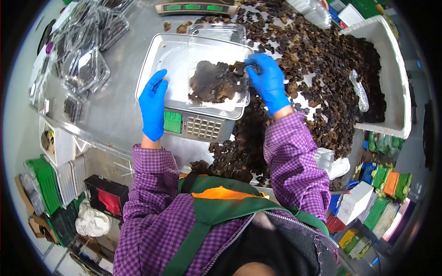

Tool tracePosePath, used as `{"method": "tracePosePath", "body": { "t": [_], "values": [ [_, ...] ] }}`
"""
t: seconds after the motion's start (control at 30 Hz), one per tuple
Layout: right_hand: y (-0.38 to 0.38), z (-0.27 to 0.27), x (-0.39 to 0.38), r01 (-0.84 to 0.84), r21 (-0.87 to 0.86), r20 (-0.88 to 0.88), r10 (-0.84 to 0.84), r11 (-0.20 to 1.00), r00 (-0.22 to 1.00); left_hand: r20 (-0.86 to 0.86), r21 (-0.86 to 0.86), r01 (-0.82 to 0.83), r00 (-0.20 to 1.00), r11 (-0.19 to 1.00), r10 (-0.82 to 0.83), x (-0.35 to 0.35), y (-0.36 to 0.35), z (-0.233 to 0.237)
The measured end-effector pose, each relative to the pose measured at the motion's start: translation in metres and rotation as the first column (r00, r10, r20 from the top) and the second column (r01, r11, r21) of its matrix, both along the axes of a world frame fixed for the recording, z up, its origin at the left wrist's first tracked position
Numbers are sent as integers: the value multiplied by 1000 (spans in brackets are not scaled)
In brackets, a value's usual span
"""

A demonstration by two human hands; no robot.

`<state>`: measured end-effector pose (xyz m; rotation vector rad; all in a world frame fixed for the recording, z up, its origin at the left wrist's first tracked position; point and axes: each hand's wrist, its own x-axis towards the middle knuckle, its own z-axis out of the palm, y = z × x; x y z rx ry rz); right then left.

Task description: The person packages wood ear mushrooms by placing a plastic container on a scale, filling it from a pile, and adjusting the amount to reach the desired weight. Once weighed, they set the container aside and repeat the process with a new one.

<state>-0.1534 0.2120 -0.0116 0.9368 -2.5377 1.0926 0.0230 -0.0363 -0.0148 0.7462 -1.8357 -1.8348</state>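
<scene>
A clear plastic tray holding dark brown, wrinkled fungus-like pieces (214, 83) rests on the metal pan (172, 53) of a scale with a lit green display (172, 122). My right hand (267, 80), in a blue glove, is at the tray's right edge, its thumb and fingers pinched by a dark piece there. In a blue glove too, my left hand (153, 103) is at the pan's left edge, fingers apart, holding nothing. The tray's open lid (218, 33) lies over the pan's far edge.
Loose brown pieces (308, 50) cover the table's right side, reaching into a white foam box (403, 92) with a clear plastic object (359, 91) inside. Empty clear containers (85, 66) are piled at the left. Another scale (195, 7) stands at the far edge.
</scene>
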Motion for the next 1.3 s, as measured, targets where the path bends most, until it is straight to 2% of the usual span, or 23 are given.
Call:
{"method": "tracePosePath", "body": {
  "t": [0.1,0.13,0.17,0.3,0.37,0.5,0.57,0.63,0.7,0.77,0.83,0.97,1.03,1.07,1.1,1.17,1.2,1.23,1.3],
  "values": [
    [11,9,6,74,-34,119,-69,997,990,-10,-58,-61,998,996,61,12,-11,8],
    [14,10,7,49,-91,90,-41,995,995,-18,-68,-60,998,996,59,16,-15,12],
    [17,17,13,107,-101,259,-78,989,963,-6,-69,-74,997,995,74,19,-19,13],
    [31,6,29,175,-134,266,-135,975,955,-77,-23,-114,991,993,111,23,-32,17],
    [40,2,41,250,-104,346,-201,963,916,-129,-2,-121,984,993,120,22,-32,26],
    [77,-35,61,368,-109,471,-278,923,837,-106,-9,-115,988,993,113,15,-30,27],
    [95,-56,75,359,-134,434,-271,924,859,-99,11,-48,994,999,49,8,-28,26],
    [113,-80,91,427,-87,515,-326,900,793,-52,-23,10,999,1000,-11,-2,-27,21],
    [129,-104,109,404,-30,574,-316,914,756,-2,-55,71,997,996,-71,-18,-26,17],
    [128,-104,130,386,39,613,-327,922,720,0,-5,195,981,981,-195,-39,-23,13],
    [126,-106,143,399,94,538,-383,912,751,6,-39,242,970,970,-242,-62,-24,7],
    [124,-106,138,412,65,558,-375,909,740,99,-54,344,936,937,-338,-108,-25,-14],
    [123,-103,134,378,98,562,-365,921,743,61,172,343,932,923,-358,-123,-19,-14],
    [122,-99,134,384,93,571,-365,919,736,-31,205,357,933,911,-359,-124,-13,-11],
    [122,-98,133,398,92,566,-377,913,733,-37,204,372,927,906,-372,-123,-9,-7],
    [118,-91,133,415,70,593,-373,907,714,-223,317,407,910,857,-350,-120,-10,1],
    [116,-86,135,415,-18,608,-320,910,727,-190,128,438,891,890,-411,-120,-12,-4],
    [111,-76,134,423,-19,608,-325,906,724,-190,127,446,888,886,-419,-115,-12,-2],
    [101,-59,131,392,-149,595,-234,908,769,-184,4,453,877,892,-444,-97,-11,3]
  ]
}}
